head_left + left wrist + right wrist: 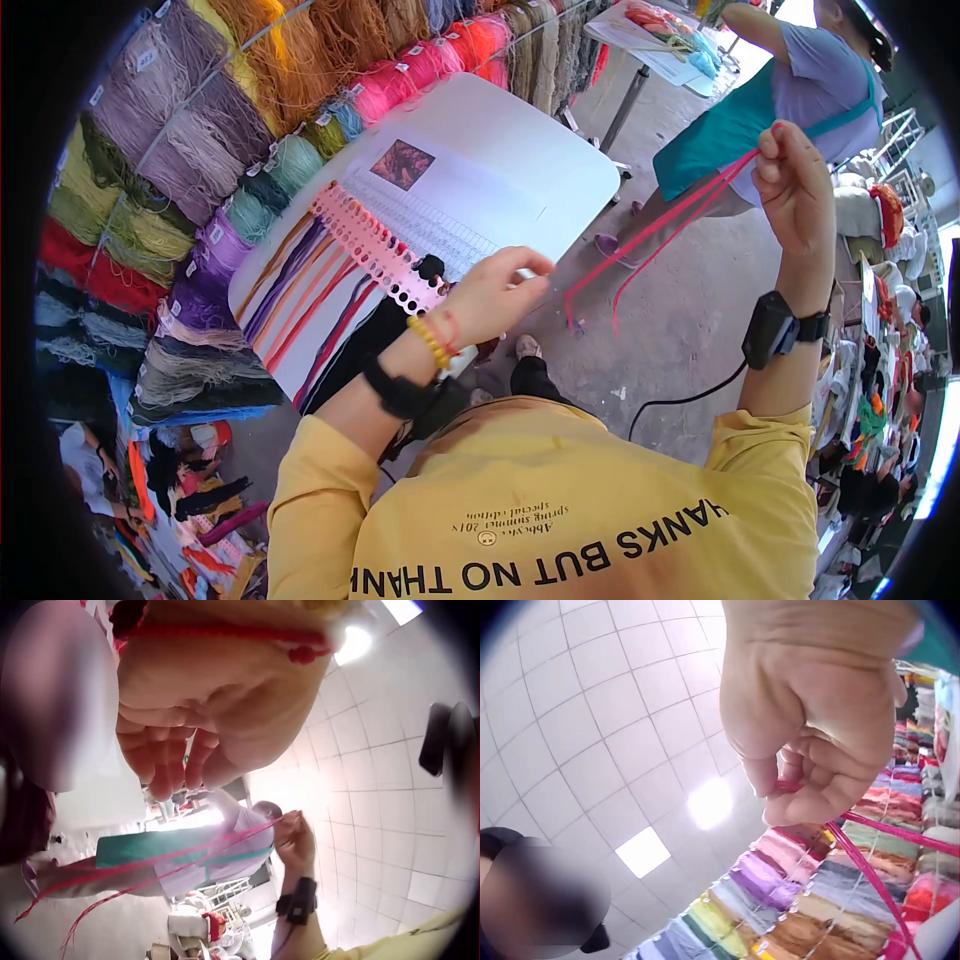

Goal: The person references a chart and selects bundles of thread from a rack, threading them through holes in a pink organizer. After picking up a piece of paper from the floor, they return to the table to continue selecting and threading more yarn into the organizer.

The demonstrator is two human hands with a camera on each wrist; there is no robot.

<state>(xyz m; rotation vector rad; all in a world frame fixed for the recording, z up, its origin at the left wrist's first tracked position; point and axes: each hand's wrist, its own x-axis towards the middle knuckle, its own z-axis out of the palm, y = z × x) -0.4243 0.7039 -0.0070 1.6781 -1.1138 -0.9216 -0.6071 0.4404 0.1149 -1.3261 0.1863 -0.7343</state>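
High at the right of the head view, my right hand (797, 190) pinches a doubled length of bright pink embroidery thread (866, 870) between thumb and fingers. Its two loose ends trail down toward the lower left, in the air over the floor. My left hand (497, 297) is over the near edge of the white table (545, 150), fingers loosely bent and nothing held. Close to it lies a pink card with punched holes (367, 240), strung with purple, orange, red and black thread bundles (310, 300). A small black tuft (431, 268) sits on the card near my left wrist.
On the table lies a printed sheet (440, 215) with a dark red picture (403, 164). Racks of coloured yarn hanks (165, 110) stand along the left and back. A person in a teal apron (715, 130) stands at the upper right. A black cable (690, 400) runs from my right wrist.
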